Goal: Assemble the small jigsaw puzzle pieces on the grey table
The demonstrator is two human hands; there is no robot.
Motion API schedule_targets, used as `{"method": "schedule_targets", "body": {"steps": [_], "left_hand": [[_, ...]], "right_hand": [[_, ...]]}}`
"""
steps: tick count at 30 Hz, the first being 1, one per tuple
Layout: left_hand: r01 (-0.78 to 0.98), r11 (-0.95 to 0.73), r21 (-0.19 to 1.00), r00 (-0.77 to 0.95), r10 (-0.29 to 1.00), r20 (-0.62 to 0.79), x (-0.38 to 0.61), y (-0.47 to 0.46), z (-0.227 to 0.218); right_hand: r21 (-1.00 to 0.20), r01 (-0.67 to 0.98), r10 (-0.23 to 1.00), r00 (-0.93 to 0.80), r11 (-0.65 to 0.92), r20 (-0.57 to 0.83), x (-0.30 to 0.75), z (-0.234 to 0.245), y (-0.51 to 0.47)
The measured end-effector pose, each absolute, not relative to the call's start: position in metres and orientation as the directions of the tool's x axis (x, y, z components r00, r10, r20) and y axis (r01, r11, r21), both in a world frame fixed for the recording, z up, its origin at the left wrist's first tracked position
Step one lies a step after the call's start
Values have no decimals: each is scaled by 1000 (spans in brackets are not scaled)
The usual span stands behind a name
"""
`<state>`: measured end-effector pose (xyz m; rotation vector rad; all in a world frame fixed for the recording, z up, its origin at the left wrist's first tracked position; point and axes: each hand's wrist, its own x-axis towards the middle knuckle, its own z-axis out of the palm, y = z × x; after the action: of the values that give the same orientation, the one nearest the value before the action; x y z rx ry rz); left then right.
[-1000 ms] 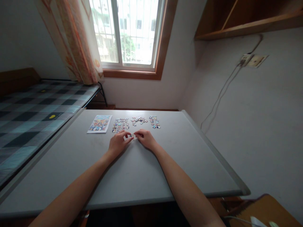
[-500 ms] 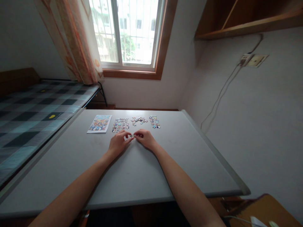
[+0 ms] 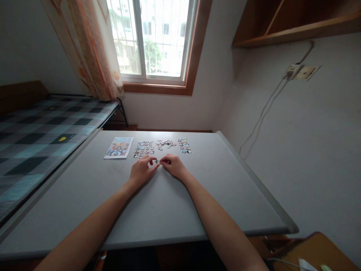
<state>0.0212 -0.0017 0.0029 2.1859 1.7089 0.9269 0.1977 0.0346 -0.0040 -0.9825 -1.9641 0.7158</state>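
Both my hands meet at the middle of a grey table (image 3: 158, 210). My left hand (image 3: 141, 170) and my right hand (image 3: 174, 166) have their fingertips pinched together on small dark jigsaw pieces (image 3: 157, 161) that lie between them. Just beyond the hands, several loose colourful pieces are spread in three groups: a left group (image 3: 143, 148), a middle group (image 3: 166, 143) and a right group (image 3: 184, 145). A printed reference picture (image 3: 119, 147) lies flat to the left of them.
A bed with a checked cover (image 3: 36, 135) runs along the table's left edge. A wall stands close on the right, with a socket and cable (image 3: 299, 71). A window and curtain are behind the table. A wooden surface (image 3: 318, 250) sits at lower right.
Almost nothing has moved. The fingertips of both hands have shifted slightly around the small pieces between them.
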Motion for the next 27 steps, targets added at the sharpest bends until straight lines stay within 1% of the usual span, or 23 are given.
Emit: {"method": "schedule_targets", "body": {"steps": [13,20,27], "left_hand": [[810,-308,500,134,926,354,21,-1,0],[799,-339,497,159,915,370,19,1,-2],[802,-304,514,130,929,347,22,-2,2]], "right_hand": [[-756,372,833,-371,539,411,199,-4,35],[-761,364,830,-387,537,402,199,-7,36],[-779,351,841,-371,519,393,200,-4,36]]}}
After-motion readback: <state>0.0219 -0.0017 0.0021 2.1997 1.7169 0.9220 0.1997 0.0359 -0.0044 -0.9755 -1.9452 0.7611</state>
